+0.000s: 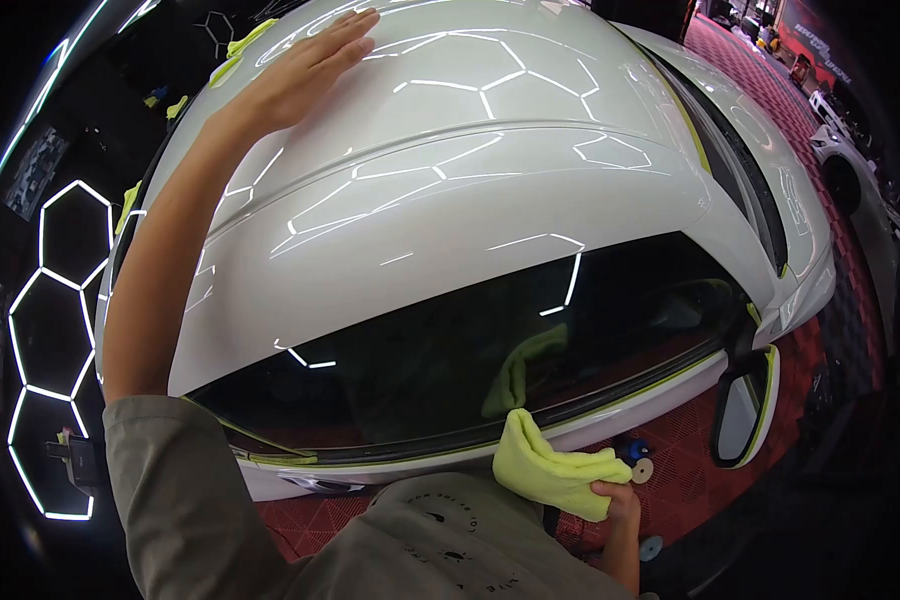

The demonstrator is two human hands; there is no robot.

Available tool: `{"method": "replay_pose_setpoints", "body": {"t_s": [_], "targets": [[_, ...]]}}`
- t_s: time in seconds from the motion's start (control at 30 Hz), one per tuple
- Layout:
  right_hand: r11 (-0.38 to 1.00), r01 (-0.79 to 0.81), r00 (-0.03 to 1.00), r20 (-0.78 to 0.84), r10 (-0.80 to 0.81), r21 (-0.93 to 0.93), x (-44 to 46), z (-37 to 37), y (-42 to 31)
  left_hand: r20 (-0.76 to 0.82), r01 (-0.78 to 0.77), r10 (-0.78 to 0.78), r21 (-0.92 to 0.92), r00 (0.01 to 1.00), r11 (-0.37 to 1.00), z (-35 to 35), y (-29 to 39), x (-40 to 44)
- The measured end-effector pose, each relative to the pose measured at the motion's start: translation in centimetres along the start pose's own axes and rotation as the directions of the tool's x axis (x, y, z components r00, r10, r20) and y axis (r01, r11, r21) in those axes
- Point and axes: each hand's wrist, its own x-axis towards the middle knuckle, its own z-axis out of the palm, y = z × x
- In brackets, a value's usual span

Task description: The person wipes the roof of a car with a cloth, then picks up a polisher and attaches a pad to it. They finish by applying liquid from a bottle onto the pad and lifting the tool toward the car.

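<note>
My left hand (315,68) lies flat on the glossy white car roof (420,225), fingers stretched out and held together, the arm reaching far across. Low on the right, my right hand (620,502) grips a folded yellow-green microfiber towel (550,468) by one corner. The towel hangs in front of the car's dark side window (410,350), where its reflection shows. Bright hexagon-shaped light reflections run over the roof panel.
The side mirror (740,415), edged with yellow-green tape, sticks out at the right. More yellow-green cloths (130,205) hang on the car's far left edge. Round pads (642,471) and a blue item (633,449) are near the red tiled floor (685,455). Another vehicle (850,170) stands at right.
</note>
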Motion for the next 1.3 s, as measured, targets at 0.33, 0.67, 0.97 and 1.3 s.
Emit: {"method": "replay_pose_setpoints", "body": {"t_s": [0.33, 0.67, 0.97, 1.3], "targets": [[0.985, -0.167, 0.985, 0.026, 0.168, -0.043, 0.2, -2.3, -3.6, 0.020, 0.001, 0.005, -0.285, 1.000, 0.959, 0.8, 6.0, 6.8], [0.974, -0.207, 0.973, 0.089, 0.215, -0.096, 1.3, -5.3, -6.0, 0.219, -0.056, 0.089, -0.152, 0.972, 0.987, 1.4, 8.4, 7.2], [0.949, -0.279, 0.957, 0.035, 0.287, -0.150, 0.6, -4.1, -7.1, 0.142, -0.198, 0.237, -0.243, 0.961, 0.950, 6.4, 12.9, 22.9], [0.983, 0.023, 0.972, -0.233, 0.020, 0.181, -8.6, -3.2, -1.9, 0.247, -0.306, 0.332, -0.138, 0.910, 0.942, 5.5, 19.0, 21.7]]}}
